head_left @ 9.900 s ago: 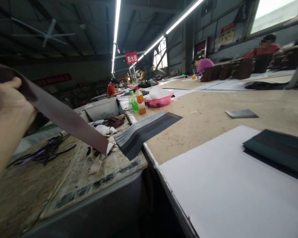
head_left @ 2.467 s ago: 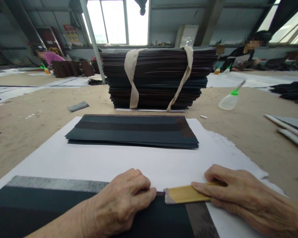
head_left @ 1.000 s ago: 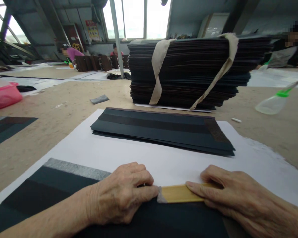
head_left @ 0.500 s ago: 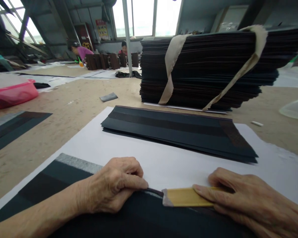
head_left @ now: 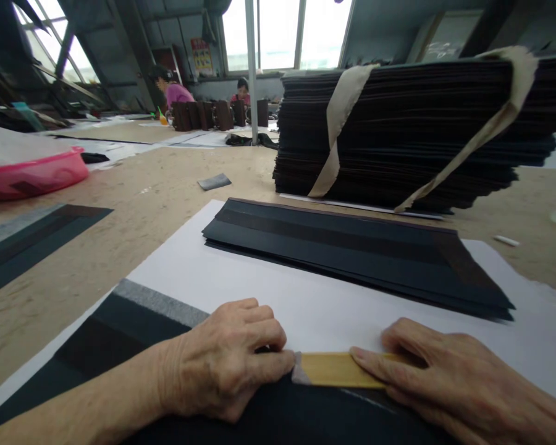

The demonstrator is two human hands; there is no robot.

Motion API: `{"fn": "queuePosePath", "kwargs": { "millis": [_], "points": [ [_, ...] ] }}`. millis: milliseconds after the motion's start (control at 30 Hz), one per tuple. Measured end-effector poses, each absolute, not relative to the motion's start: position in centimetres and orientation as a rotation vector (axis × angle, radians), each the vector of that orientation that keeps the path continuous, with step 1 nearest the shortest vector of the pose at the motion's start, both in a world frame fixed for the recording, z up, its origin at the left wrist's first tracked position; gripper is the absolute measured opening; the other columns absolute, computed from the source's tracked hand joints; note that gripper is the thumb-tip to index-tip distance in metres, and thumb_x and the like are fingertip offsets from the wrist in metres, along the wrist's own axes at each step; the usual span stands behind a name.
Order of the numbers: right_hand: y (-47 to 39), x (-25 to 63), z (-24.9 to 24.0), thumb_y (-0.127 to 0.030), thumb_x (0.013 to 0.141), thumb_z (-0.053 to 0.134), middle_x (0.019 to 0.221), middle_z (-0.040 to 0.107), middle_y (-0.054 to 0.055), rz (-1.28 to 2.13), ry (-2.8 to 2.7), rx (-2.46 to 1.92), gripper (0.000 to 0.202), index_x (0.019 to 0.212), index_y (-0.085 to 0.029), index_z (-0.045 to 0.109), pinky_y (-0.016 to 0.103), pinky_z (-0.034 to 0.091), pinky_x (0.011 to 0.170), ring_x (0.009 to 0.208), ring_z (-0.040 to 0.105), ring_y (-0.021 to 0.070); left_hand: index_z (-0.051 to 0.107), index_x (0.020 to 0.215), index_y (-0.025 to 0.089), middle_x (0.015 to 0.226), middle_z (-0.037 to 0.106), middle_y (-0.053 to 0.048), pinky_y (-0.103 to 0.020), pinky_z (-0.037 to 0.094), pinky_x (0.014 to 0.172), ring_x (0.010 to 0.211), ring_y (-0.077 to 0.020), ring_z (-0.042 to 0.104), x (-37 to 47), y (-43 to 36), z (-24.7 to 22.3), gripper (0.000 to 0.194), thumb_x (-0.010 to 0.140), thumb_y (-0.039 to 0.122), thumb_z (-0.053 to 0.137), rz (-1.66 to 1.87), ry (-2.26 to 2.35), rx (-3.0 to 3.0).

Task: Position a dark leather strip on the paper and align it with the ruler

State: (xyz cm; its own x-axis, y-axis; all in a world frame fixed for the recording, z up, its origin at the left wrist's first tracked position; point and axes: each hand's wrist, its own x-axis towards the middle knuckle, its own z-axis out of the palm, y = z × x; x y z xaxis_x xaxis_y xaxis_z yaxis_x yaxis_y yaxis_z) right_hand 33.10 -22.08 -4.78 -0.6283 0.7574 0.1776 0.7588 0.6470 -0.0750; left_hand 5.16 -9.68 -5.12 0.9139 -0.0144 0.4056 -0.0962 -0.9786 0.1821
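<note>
- We judge the dark sheet [head_left: 134,334] thin, light and bendable, likely to slide on the white paper [head_left: 269,296], so flat pressure near its far edge suits it better than pinching.
- It lies at the near edge of the worktop [head_left: 134,204], under both hands.
- Our left hand [head_left: 227,364] rests curled, knuckles down, pinning the sheet, grasping nothing.
- Our right hand [head_left: 449,383] presses the yellow bamboo strip [head_left: 338,369] flat with extended fingers [head_left: 375,364]; its grey tip touches the left thumb.

Ahead of your hands, bare white paper [head_left: 259,290] gives free passage; beyond it the flat dark pile [head_left: 352,247] and the tall strapped stack [head_left: 398,136] block the way.
</note>
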Motion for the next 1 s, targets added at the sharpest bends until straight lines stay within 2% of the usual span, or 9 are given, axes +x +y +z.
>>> {"fn": "queuePosePath", "kwargs": {
  "millis": [167,367,600,867,1000],
  "points": [
    [-21.9,33.8,-5.9,-0.024,0.097,0.035,0.085,0.052,0.003,-0.001,-2.701,-1.268,0.042,0.138,-0.024,0.041,0.022,0.041,0.05,0.061,0.052,0.0117,0.058,0.098,0.014,0.082,0.059,-0.006,-0.031,0.04,0.063,0.071,-0.0167,0.051,3.0,-8.3,-4.5,0.021,0.084,0.006,0.044,0.494,0.015,2.796],
    [-21.5,34.1,-7.1,-0.028,0.096,0.038,0.09,0.051,0.005,-0.128,-2.762,-1.282,0.044,0.14,-0.022,0.039,0.024,0.043,0.051,0.064,0.053,0.0132,0.061,0.096,0.016,0.082,0.059,-0.006,-0.027,0.041,0.064,0.072,-0.0147,0.053,1.2,-7.4,-5.1,0.031,0.078,-0.001,0.043,0.589,0.057,2.68],
    [-20.5,32.2,-6.3,-0.021,0.097,0.031,0.085,0.049,0.004,-0.06,-2.728,-1.184,0.043,0.139,-0.018,0.038,0.021,0.04,0.049,0.061,0.051,0.0105,0.061,0.093,0.014,0.079,0.059,-0.007,-0.031,0.04,0.061,0.068,-0.0164,0.051,1.5,-7.8,-4.9,0.028,0.078,0.003,0.041,0.615,0.041,2.78],
    [-19.6,30.2,-6.1,-0.022,0.098,0.028,0.083,0.048,0.003,-0.033,-2.716,-1.188,0.04,0.136,-0.019,0.04,0.02,0.038,0.049,0.059,0.05,0.0096,0.058,0.096,0.015,0.079,0.06,-0.007,-0.033,0.034,0.056,0.064,-0.017,0.046,1.4,-8.0,-5.2,0.024,0.081,0.011,0.04,0.618,-0.016,2.94],
    [-19.4,30.1,-6.3,-0.022,0.097,0.029,0.083,0.049,0.003,-0.068,-2.721,-1.172,0.041,0.137,-0.018,0.039,0.021,0.039,0.049,0.059,0.05,0.0102,0.058,0.096,0.015,0.08,0.061,-0.007,-0.033,0.035,0.059,0.067,-0.0172,0.05,0.9,-7.5,-4.7,0.021,0.084,0.011,0.042,0.555,-0.012,2.891]
  ]
}}
